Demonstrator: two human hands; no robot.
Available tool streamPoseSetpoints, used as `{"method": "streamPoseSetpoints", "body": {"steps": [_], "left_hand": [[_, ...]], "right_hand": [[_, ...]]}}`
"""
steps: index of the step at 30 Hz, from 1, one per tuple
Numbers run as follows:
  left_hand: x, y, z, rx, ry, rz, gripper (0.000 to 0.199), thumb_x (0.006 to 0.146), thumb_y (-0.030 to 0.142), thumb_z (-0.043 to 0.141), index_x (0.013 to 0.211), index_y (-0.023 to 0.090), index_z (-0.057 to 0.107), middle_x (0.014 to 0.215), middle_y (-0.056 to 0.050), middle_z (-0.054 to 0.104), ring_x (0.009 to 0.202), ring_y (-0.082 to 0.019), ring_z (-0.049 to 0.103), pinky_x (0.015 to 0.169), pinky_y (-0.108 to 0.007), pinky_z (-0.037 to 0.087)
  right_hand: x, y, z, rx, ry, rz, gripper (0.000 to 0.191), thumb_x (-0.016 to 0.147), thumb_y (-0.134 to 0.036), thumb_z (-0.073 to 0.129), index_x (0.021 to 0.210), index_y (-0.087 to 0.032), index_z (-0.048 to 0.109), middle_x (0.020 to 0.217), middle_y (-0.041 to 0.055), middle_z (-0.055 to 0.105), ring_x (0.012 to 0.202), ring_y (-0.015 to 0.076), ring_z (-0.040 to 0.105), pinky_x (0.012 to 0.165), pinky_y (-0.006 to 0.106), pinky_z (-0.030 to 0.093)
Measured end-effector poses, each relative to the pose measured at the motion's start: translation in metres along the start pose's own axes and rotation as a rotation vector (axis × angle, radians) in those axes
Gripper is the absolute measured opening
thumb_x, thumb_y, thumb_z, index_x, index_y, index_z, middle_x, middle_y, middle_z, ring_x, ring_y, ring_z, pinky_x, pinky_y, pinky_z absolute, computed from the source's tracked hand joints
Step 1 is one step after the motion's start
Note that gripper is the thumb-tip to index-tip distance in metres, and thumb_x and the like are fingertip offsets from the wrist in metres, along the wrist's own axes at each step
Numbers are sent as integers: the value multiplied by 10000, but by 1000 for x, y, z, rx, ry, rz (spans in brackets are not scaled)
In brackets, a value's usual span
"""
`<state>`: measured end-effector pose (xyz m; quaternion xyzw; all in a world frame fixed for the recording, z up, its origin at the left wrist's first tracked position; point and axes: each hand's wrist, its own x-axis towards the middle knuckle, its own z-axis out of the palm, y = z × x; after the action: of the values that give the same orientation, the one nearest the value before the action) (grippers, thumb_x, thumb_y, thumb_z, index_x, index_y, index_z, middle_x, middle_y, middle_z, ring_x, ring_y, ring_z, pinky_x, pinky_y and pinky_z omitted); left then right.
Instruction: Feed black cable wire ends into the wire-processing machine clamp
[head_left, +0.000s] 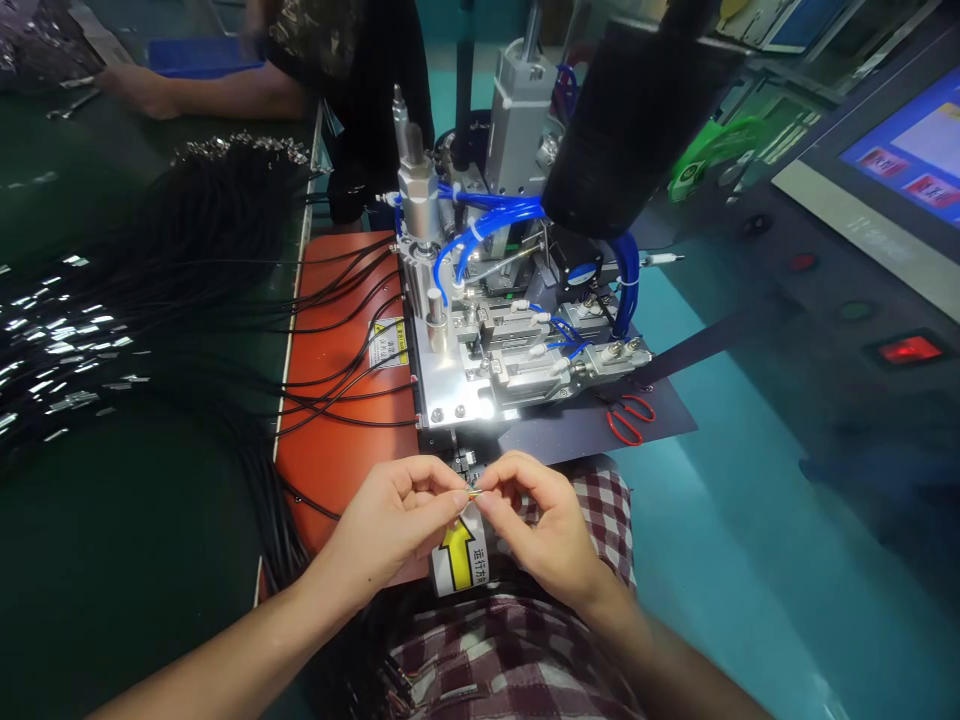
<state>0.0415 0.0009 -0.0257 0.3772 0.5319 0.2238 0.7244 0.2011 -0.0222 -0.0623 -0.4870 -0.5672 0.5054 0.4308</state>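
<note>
Just in front of the machine, my left hand (pixel 401 515) and my right hand (pixel 536 520) meet fingertip to fingertip. Both pinch a tiny, thin piece (pixel 474 493) with a shiny orange tint, too small to name. Beneath the fingers is a white label with a yellow arrow (pixel 459 560). Beyond the hands stands a metal pneumatic machine (pixel 517 370) with blue air hoses (pixel 495 215). A small dark fixture (pixel 465 462) at its near end sits right behind the fingertips. Black cables (pixel 352 375) run across an orange-red board (pixel 337 460) to the machine's left edge.
Large bundles of black cables (pixel 217 215) with shiny ends lie on the dark table at left. Red-handled scissors (pixel 631 418) rest right of the machine. A control panel with a screen (pixel 915 150) stands at right. Another person's arm (pixel 217 95) reaches over the table at the back.
</note>
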Motion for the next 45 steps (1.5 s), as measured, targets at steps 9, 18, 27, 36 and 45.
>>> {"method": "streamPoseSetpoints", "body": {"steps": [9,18,27,36,45], "left_hand": [[0,-2,-3,28,-42,-24,267,716,389,650,687,144,546,385,94,354,366,-40,251,382,-178,141],[0,1,-2,-15,-42,-65,257,713,370,657,673,141,548,385,90,357,360,-37,239,365,-165,166],[0,-2,-5,-28,-70,-9,208,749,310,635,686,127,560,400,83,370,378,-35,262,388,-168,165],[-1,3,-1,3,-58,-88,268,705,389,657,679,147,546,378,103,325,357,-36,222,346,-164,148],[-1,-2,-1,-13,-27,-36,278,692,396,672,650,147,553,368,92,355,344,-38,253,343,-166,170]], "right_hand": [[2,-5,-4,47,-116,145,146,877,-251,513,744,-191,513,647,-27,476,568,110,431,541,235,365],[3,-4,1,225,-101,249,173,864,-305,532,746,-181,508,604,-48,439,507,91,411,485,217,345],[3,-3,-1,97,-23,181,91,808,-272,614,821,-185,634,697,-1,579,531,102,472,491,232,386],[7,-6,0,37,-36,164,115,811,-233,600,711,-178,586,640,-14,544,526,102,464,493,233,376],[2,-5,7,141,-10,167,170,842,-261,552,695,-185,510,604,-45,455,500,91,411,496,231,351]]}}
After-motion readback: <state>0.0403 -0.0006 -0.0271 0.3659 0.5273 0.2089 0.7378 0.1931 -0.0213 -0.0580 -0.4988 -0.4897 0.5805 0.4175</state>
